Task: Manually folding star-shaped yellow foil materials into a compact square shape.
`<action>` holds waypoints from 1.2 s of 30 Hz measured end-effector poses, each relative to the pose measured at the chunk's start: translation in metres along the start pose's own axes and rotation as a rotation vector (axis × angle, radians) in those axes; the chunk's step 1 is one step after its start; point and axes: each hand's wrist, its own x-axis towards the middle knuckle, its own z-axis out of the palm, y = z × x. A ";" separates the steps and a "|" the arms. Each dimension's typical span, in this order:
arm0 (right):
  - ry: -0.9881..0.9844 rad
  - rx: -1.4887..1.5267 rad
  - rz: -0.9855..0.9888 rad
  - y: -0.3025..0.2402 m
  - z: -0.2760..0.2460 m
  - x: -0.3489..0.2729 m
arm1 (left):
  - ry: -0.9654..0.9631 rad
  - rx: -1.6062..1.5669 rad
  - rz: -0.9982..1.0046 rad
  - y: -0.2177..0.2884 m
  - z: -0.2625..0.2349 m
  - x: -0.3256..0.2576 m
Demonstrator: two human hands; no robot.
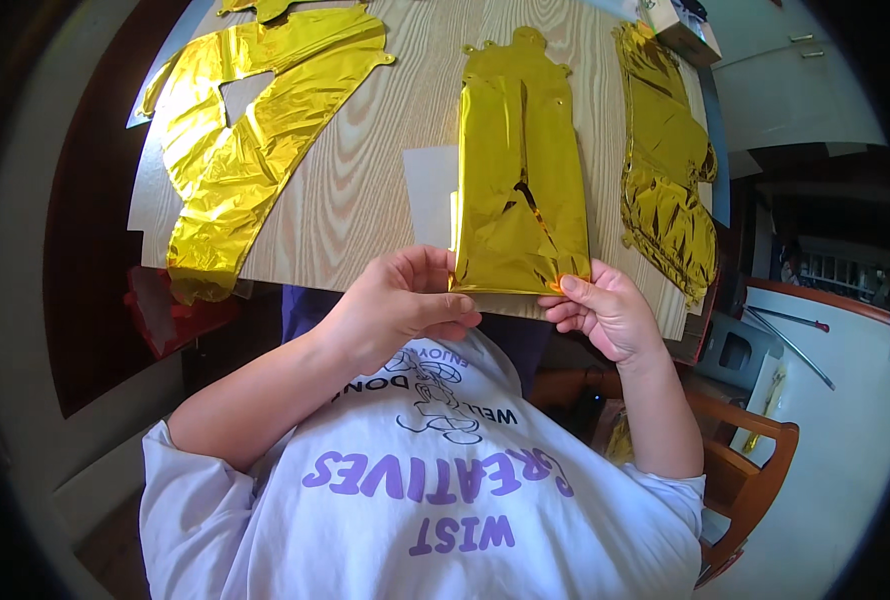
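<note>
A flat, folded gold foil balloon (510,130) lies lengthwise on the table in front of me, with small rounded tabs at its far end. Its near edge reaches the table's front edge. My left hand (405,300) is closed on the near left corner, thumb on top and fingers curled. At the near right corner, my right hand (605,310) pinches the foil between thumb and fingers. A dark crease runs down the middle of the foil and forks towards the right hand.
Another flat gold foil balloon (235,170) with a triangular opening lies left; a crumpled one (665,150) lies right. White paper (430,185) sits partly under the middle foil. A small box (685,30) stands far right. A wooden chair (770,480) is at lower right.
</note>
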 end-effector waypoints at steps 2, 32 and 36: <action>0.001 0.001 0.002 -0.001 0.001 0.000 | -0.013 -0.026 0.004 0.000 -0.002 0.000; 0.292 -0.468 -0.301 -0.005 0.020 0.013 | 0.140 1.462 0.815 0.022 -0.009 -0.005; 0.278 -0.476 -0.300 -0.009 0.023 0.011 | -0.177 1.778 1.170 0.026 -0.029 0.015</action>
